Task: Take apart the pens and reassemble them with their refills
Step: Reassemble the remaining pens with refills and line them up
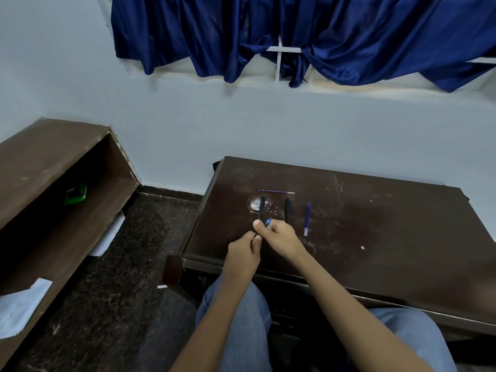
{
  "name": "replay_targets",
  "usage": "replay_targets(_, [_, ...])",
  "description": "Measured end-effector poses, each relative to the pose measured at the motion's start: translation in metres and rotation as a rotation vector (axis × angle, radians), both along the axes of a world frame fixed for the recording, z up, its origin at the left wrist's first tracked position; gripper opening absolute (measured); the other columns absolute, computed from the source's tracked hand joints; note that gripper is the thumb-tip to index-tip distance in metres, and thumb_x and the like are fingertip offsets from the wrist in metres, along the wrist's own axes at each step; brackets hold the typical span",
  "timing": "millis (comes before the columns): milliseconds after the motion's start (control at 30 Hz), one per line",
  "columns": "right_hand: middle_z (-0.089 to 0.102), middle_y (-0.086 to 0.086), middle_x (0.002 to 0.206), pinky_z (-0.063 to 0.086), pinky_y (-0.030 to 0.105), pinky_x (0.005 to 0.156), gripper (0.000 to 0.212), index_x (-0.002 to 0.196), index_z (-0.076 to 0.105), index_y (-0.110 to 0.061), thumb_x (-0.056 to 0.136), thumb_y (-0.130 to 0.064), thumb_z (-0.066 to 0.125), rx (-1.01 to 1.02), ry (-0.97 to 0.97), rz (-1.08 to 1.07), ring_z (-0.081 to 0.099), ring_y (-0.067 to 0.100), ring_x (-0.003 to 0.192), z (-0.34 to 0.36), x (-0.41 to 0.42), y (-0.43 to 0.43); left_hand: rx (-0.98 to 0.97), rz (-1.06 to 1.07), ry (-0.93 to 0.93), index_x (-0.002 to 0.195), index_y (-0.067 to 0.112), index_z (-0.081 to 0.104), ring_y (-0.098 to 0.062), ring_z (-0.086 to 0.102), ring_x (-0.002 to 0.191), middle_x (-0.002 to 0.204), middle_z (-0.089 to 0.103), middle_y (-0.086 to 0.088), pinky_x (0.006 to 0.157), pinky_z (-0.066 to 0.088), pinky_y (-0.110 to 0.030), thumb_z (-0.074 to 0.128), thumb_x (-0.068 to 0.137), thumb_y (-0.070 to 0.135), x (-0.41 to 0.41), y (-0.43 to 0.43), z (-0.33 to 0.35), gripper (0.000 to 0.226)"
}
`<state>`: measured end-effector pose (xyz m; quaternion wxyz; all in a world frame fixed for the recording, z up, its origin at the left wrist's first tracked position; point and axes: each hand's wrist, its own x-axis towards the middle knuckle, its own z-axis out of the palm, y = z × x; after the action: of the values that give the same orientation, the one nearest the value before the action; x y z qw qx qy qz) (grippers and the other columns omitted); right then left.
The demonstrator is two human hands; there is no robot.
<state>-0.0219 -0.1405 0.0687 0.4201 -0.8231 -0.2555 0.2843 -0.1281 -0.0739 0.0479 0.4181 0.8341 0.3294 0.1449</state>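
A dark blue curtain (295, 36) hangs bunched over the window above a pale wall. Below it to the left, a long brown shelf unit (53, 167) runs along the wall, with a green item (76, 194) and sheets of white paper (21, 304) in it. The scratched dark brown tabletop (375, 232) stands to the right, and the person's knees in blue jeans (241, 318) show beneath its near edge.

Both bare forearms reach over the tabletop's near left part. The right hand (279, 237) is closed around a blue pen piece (267, 222), whose tip pokes out past the thumb. The left hand (244, 253) sits just beside it, touching, with thumb and fingers pinched together; what it grips is too small to tell.

On the tabletop beyond the hands lie two black pen parts (262, 204) (287, 209), side by side and apart, a blue pen barrel (307, 218) to their right, and a thin blue refill (276, 191) lying crosswise farther back.
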Motion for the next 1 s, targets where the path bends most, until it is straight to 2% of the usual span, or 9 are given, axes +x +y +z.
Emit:
replay_targets(100, [0.038,-0.004,0.055,0.03,0.027,0.054,0.046,0.057,0.034,-0.017,0.092,-0.04,0.054,-0.005,0.006,-0.062,0.036,0.01,0.053,0.009,-0.004,0.001,0.054,-0.009,-0.011,0.079,0.015,0.056,-0.014,0.054,0.059,0.066,0.057,0.001,0.056,0.043,-0.026,0.045,0.098,0.025,0.0,-0.001,0.007,0.025])
replay_targets(200, [0.038,-0.004,0.056,0.032,0.031,0.058,0.041,0.056,0.034,-0.017,0.089,-0.03,0.055,0.114,0.077,-0.109,0.036,0.012,0.055,0.013,-0.006,0.0,-0.097,-0.022,0.005,0.075,0.012,0.055,-0.01,0.049,0.059,0.065,0.053,0.001,0.054,0.036,-0.015,0.041,0.099,0.027,0.002,-0.008,0.023,0.032])
replay_targets(500, [0.055,-0.005,0.05,0.043,0.017,0.053,0.028,0.069,0.05,-0.006,0.096,-0.013,0.05,0.357,0.246,0.053,0.051,0.004,0.046,0.014,-0.004,-0.018,-1.127,-0.115,-0.115,0.069,0.021,0.05,-0.003,0.022,0.044,0.054,0.035,0.009,0.039,0.015,-0.017,0.039,0.101,0.033,-0.003,-0.008,0.039,0.036])
replay_targets(600, [0.053,-0.003,0.056,0.043,0.017,0.051,0.025,0.072,0.047,-0.008,0.097,-0.011,0.048,0.413,0.325,0.048,0.051,0.004,0.046,0.013,-0.003,-0.019,-1.267,-0.104,-0.104,0.067,0.02,0.05,-0.002,0.021,0.041,0.052,0.033,0.009,0.037,0.015,-0.016,0.039,0.1,0.034,-0.002,-0.008,0.039,0.038])
replay_targets(700, [0.049,-0.003,0.051,0.036,0.022,0.053,0.035,0.067,0.043,-0.012,0.101,-0.021,0.042,0.401,0.343,0.066,0.042,0.006,0.046,0.011,-0.001,-0.024,-0.732,-0.094,0.017,0.07,0.018,0.057,-0.006,0.033,0.044,0.056,0.043,0.006,0.04,0.026,-0.017,0.042,0.098,0.028,0.002,-0.011,0.047,0.033])
replay_targets(767, [0.046,0.001,0.052,0.035,0.025,0.056,0.05,0.059,0.046,-0.013,0.1,-0.041,0.04,0.31,0.242,0.057,0.039,0.009,0.049,0.014,-0.001,-0.023,-0.225,-0.058,0.026,0.077,0.016,0.063,-0.007,0.05,0.054,0.061,0.056,0.005,0.052,0.039,-0.017,0.046,0.097,0.026,0.004,-0.012,0.049,0.027])
replay_targets(833, [0.043,0.0,0.05,0.034,0.023,0.056,0.06,0.051,0.046,-0.013,0.095,-0.055,0.041,0.206,0.104,-0.028,0.039,0.009,0.048,0.02,-0.002,-0.018,0.105,-0.033,0.023,0.087,0.015,0.063,-0.012,0.059,0.066,0.071,0.063,0.002,0.06,0.042,-0.024,0.048,0.096,0.027,0.004,-0.011,0.051,0.021])
replay_targets(933, [0.038,-0.004,0.046,0.03,0.024,0.051,0.06,0.048,0.039,-0.015,0.093,-0.053,0.047,0.131,0.042,-0.161,0.035,0.008,0.044,0.029,-0.001,-0.008,0.349,-0.035,0.061,0.094,0.013,0.061,-0.019,0.06,0.073,0.081,0.065,-0.002,0.06,0.039,-0.029,0.046,0.097,0.029,0.005,-0.01,0.047,0.022])
replay_targets(1000, [0.039,-0.003,0.045,0.031,0.029,0.053,0.056,0.046,0.04,-0.014,0.094,-0.042,0.048,0.13,0.076,-0.156,0.036,0.01,0.044,0.03,-0.001,-0.005,0.252,-0.037,0.007,0.087,0.012,0.061,-0.018,0.059,0.068,0.075,0.063,-0.002,0.058,0.041,-0.03,0.045,0.098,0.028,0.005,-0.011,0.045,0.025])
